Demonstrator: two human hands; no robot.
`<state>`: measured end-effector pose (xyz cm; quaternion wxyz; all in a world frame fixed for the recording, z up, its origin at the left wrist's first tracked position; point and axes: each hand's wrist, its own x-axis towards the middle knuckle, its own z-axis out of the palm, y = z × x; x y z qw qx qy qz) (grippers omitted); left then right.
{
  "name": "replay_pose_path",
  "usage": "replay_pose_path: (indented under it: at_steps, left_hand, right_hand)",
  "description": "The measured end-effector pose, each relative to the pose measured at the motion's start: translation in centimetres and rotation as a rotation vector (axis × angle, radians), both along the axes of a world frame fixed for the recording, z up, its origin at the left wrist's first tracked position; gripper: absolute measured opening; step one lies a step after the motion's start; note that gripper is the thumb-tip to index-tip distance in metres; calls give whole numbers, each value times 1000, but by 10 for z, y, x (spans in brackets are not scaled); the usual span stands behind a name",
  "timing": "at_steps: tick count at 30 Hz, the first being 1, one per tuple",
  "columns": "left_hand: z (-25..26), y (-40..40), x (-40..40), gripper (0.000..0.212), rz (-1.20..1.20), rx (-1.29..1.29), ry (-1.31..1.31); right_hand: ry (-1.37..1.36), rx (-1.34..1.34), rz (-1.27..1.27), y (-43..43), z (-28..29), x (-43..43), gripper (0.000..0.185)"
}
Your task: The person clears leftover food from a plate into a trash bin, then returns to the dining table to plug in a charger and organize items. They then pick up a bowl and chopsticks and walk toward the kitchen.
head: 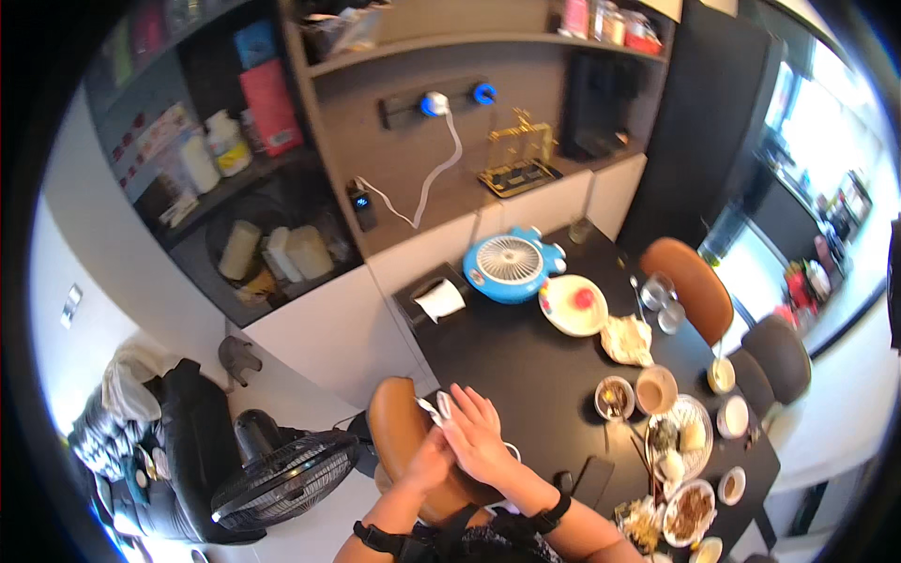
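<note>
Both hands meet over a brown chair at the near edge of the dark table. A crumpled white tissue (442, 408) is held where they press together. My left hand (427, 459) lies behind and below, its fingers mostly hidden. My right hand (477, 435) leans against it with long, straightened fingers, the tissue sticking out beside them. Each wrist wears a black band. To the right of my right hand, a dark phone (593, 481) lies flat on the table.
The dark table (486, 359) bears a blue fan-shaped appliance (508, 266), a tissue box (429, 299), a large pale bowl (574, 305) and several food dishes at right. A brown chair (394, 422) stands close in front. A black floor fan (288, 478) is at left.
</note>
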<state>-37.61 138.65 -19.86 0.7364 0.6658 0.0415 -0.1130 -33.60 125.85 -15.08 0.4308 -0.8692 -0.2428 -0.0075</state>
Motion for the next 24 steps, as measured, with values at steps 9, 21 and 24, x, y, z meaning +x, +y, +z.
replay_pose_path:
  at_steps: [9,21,24]
  left_hand:
    - [11,-10,-10,22,194,-295,222]
    - [22,13,9,14,498,-699,266]
    - [31,15,8,14,397,-783,290]
  right_hand:
    - [123,51,-34,-6,2,-17,53]
    - [-228,39,-12,7,12,-43,55]
    - [-270,-52,-6,2,5,-39,50]
